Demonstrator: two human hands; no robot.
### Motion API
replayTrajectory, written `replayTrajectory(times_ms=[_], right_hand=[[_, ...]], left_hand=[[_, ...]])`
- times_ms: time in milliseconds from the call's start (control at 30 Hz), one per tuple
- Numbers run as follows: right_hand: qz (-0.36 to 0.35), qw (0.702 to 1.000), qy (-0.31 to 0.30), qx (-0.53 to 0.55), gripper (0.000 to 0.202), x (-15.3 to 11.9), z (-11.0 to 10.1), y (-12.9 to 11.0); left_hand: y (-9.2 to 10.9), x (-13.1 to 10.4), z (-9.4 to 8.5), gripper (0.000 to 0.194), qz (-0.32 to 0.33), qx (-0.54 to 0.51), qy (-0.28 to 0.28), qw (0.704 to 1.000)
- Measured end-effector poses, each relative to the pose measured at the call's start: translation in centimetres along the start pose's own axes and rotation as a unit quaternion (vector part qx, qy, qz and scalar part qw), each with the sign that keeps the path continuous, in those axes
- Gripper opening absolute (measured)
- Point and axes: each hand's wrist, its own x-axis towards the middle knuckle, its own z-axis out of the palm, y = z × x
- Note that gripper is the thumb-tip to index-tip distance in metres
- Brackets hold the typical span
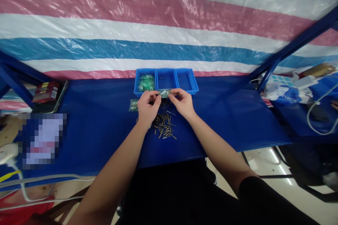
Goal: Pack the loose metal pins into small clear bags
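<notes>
Clear plastic packet (164, 93) ctr frame, pinched at opp. ends btwn L hand (148, 108) & R hand (183, 103); long axis approx. L–R, neither hand nearer. Blue bins (195, 85) just above, front walls nearest edge. Loose gold-coloured pins (164, 126) below. Room: worktop (224, 112) R of ctr; front edge lower ctr.

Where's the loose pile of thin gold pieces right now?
In the head view, the gold pile lies near centre on the blue tabletop, mostly right of the left hand and below the blue bins.
</notes>
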Motion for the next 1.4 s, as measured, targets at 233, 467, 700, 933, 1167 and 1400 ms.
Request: replayTrajectory(times_ms=[233, 467, 700, 933, 1167, 1400], right_hand=[[-0.018, 0.999, -0.001, 0.031, 0.022, -0.1, 0.0, -0.7], [0.015, 0.995, 0.003, 0.102, 0.031, 0.1, 0.1, -0.5], [0.004, 0.996, 0.004, 0.089, 0.024, 0.0, 0.4, -0.4], [-0.014, 0.995, -0.011, 0.098, 0.021, -0.1, 0.4, -0.5], [-0.014, 0.99, -0.004, 0.143, 0.035, 0.0, 0.5, -0.8], [0.028, 0.993, -0.016, 0.114, 0.045, 0.0, 0.5, -0.6]], left_hand=[[0.1, -0.3, 0.1, 0.01, -0.042, -0.047, -0.009, 0.998], [0.1, -0.5, -0.2, 0.022, -0.028, -0.057, -0.012, 0.998], [-0.2, -0.5, 0.4, 0.018, -0.02, -0.06, -0.014, 0.998], [-0.2, -0.6, 0.3, 0.044, -0.052, -0.083, -0.067, 0.993], [-0.5, -0.9, 0.5, 0.019, -0.06, -0.046, -0.073, 0.994], [-0.4, -0.5, 0.5, 0.026, -0.086, -0.098, -0.012, 0.991]])
